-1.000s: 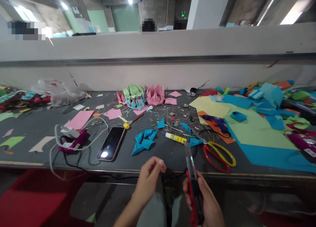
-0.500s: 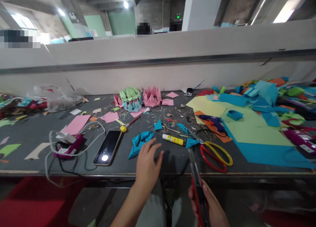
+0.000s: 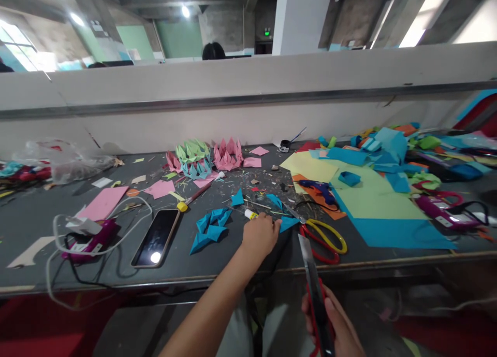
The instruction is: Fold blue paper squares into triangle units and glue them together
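My right hand (image 3: 330,315) is wrapped around a red and black utility knife (image 3: 318,300), its blade slanting up toward the table edge. My left hand (image 3: 262,235) lies over the yellow glue stick (image 3: 250,213), hiding most of it; only its capped end shows. The fingers point down and right, their tips at the edge of a blue folded paper piece (image 3: 289,223). Whether they grip anything is hidden. Just right of that piece lie scissors (image 3: 326,238) with red and yellow handles. Left of the hand rests a group of blue folded pieces (image 3: 210,229).
A phone (image 3: 157,239) and a purple device (image 3: 93,240) with white and black cables lie at left. Pink, green and blue folded-paper rings (image 3: 194,157) stand behind, among scraps. At right are a blue glue gun (image 3: 318,189) and coloured paper sheets (image 3: 388,201).
My left hand has moved right, from beside the blue folded pieces to over the glue stick. My right hand still holds the utility knife. The view has turned slightly right.
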`<state>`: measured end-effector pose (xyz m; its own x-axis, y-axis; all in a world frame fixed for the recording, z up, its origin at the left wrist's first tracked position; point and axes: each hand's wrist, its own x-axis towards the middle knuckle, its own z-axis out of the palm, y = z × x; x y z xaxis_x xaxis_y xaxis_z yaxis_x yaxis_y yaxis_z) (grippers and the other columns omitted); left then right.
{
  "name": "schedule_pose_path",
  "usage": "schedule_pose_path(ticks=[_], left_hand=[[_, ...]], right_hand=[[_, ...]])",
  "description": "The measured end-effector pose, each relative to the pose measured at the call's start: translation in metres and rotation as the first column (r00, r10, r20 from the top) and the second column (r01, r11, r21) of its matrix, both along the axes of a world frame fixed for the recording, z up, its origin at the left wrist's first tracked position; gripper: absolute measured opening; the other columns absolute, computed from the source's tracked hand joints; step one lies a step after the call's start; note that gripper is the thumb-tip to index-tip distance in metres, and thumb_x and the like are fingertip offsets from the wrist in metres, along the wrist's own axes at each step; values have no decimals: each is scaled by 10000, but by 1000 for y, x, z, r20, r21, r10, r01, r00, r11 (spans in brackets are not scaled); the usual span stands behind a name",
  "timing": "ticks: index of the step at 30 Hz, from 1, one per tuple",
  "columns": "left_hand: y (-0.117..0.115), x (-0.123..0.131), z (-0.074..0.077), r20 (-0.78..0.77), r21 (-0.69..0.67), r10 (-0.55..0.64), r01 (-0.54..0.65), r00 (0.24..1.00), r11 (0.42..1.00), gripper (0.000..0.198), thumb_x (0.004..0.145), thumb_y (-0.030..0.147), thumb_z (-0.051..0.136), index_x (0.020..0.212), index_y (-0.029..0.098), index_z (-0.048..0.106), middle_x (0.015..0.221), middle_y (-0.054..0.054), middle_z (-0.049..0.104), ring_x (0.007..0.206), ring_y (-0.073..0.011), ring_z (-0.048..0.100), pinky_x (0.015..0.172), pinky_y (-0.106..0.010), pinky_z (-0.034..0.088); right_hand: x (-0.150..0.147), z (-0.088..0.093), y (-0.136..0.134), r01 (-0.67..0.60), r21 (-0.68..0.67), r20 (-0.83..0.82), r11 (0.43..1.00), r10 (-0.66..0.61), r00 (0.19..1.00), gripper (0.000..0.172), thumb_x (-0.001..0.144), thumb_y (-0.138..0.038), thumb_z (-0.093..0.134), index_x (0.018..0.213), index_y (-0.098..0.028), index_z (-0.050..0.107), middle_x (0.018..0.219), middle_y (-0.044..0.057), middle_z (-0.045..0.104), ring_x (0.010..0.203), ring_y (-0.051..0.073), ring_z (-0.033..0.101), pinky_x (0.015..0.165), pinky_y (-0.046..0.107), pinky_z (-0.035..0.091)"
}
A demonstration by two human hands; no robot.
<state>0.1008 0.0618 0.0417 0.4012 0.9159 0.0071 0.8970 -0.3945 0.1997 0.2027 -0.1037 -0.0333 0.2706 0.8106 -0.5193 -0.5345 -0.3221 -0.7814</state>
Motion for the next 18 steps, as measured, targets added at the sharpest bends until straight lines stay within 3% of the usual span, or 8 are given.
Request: schedule_pose_path(ticks=[4,7,10,14,16,18], left_hand=[[-3,-2,5,-51,11,10,-10,999,1000,325,865,384,429,930,122,610,975,-119,602,881,-269,611,688,-359,500],[-5,-17,12,-75,1,-37,38,996,999,173,843,199,456,946,136,580,983,-104,597,840,-242,618,674,-336,499],[-7,-45,14,90,3,-125,125,988,992,245,859,110,358,1005,188,539,1008,-62,604,817,-176,627,744,-307,492],[-12,-90,-3,428,106,-223,197,876,975,354,894,155,290,1211,213,435,1294,-78,472,1175,-168,470,967,-321,403],[-17,-111,-17,508,101,-178,147,843,984,366,901,208,308,1253,197,409,1339,-90,436,1239,-178,406,1011,-344,367],[-21,-127,-29,529,44,-111,104,841,994,388,889,228,345,1271,186,400,1302,-99,483,1206,-184,448,991,-350,393]], right_hand=[[3,-5,0,21,9,9,1000,-21,1000,491,596,-617,647,857,-206,581,620,-3,616,434,109,500,359,201,376],[-1,-3,2,-6,33,73,999,4,997,446,592,-565,681,828,-193,615,653,16,633,466,110,508,389,205,394],[-8,1,4,-6,128,144,992,-13,989,394,591,-428,728,905,-208,638,763,38,672,530,108,526,439,198,409],[-14,5,8,-88,211,-51,974,101,994,455,576,-340,740,1004,-245,619,1024,95,667,672,163,596,433,207,401],[-15,5,11,-167,200,-109,966,191,975,440,590,-354,745,995,-229,626,1102,121,634,716,180,607,437,214,406],[-15,4,14,-213,179,-84,961,230,970,438,618,-394,735,1003,-217,625,1088,121,635,683,160,596,444,214,409]])
